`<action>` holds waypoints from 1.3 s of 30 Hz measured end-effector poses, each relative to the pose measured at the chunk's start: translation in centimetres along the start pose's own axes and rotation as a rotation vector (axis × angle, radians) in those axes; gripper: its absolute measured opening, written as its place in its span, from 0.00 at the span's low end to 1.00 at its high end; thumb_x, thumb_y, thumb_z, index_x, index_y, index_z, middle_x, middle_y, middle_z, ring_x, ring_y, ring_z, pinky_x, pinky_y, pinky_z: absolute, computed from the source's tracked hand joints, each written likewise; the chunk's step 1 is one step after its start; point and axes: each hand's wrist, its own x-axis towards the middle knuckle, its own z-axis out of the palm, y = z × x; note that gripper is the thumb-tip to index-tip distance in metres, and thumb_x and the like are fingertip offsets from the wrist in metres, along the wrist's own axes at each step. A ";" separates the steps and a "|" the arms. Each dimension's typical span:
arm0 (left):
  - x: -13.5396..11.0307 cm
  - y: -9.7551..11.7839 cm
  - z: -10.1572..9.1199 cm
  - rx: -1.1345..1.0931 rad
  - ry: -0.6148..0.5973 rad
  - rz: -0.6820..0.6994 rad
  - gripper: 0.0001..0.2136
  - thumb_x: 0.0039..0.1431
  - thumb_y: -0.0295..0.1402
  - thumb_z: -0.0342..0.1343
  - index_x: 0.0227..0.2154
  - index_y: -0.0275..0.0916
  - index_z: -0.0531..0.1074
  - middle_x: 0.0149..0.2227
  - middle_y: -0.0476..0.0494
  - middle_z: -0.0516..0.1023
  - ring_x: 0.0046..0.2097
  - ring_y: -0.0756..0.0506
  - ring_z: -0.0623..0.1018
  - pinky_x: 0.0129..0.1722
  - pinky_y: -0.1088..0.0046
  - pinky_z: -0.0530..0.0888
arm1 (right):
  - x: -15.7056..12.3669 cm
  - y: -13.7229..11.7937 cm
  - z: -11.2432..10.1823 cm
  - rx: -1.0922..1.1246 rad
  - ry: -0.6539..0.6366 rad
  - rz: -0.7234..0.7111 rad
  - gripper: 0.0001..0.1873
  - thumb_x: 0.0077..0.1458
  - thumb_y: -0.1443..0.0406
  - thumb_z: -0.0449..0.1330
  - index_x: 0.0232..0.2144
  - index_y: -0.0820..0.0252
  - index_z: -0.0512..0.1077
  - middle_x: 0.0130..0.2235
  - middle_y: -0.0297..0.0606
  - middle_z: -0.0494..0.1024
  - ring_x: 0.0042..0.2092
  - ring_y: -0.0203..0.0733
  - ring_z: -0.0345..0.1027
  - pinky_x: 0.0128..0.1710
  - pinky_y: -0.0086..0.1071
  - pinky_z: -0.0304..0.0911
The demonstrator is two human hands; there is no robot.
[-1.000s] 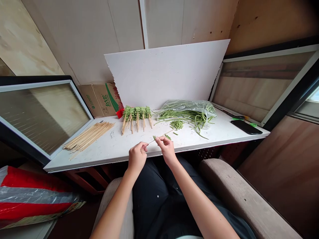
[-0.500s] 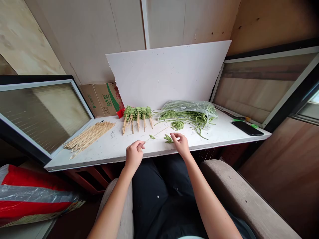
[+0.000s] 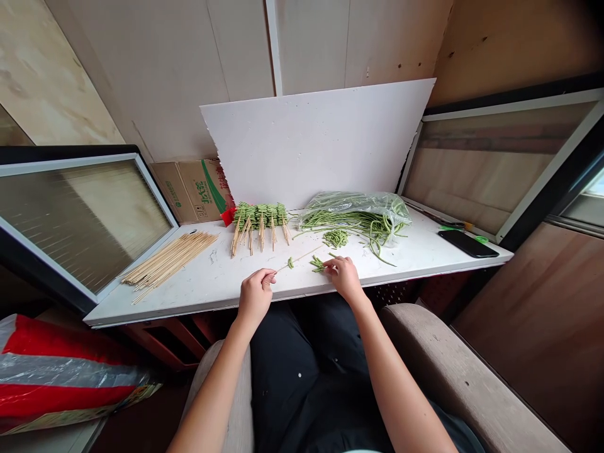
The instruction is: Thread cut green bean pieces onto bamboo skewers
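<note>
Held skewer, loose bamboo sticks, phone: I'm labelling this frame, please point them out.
held skewer [image 3: 306, 254]: head view, bare shaft.
loose bamboo sticks [image 3: 167, 259]: head view, middle of pile.
phone [image 3: 467, 241]: head view, screen centre.

Head cam faces fwd/down, close over left hand [image 3: 255, 296] & right hand [image 3: 344, 280] at table [image 3: 207, 284] (1 view)

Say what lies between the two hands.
Head view: a skewer in the left hand, one bean piece on it, and cut beans at the right hand.

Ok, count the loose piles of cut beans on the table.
2: the far pile by the bag, the near pile at the right hand. More may hide in the bag.
</note>
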 end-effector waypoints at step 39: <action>-0.1 0.0 0.2 0.104 0.028 0.103 0.09 0.68 0.28 0.54 0.37 0.43 0.80 0.34 0.49 0.85 0.37 0.43 0.81 0.45 0.63 0.70 | 0.2 -3.5 0.2 1.446 0.032 0.444 0.22 0.44 0.54 0.79 0.39 0.53 0.79 0.36 0.30 0.72 0.34 0.32 0.64 0.32 0.27 0.68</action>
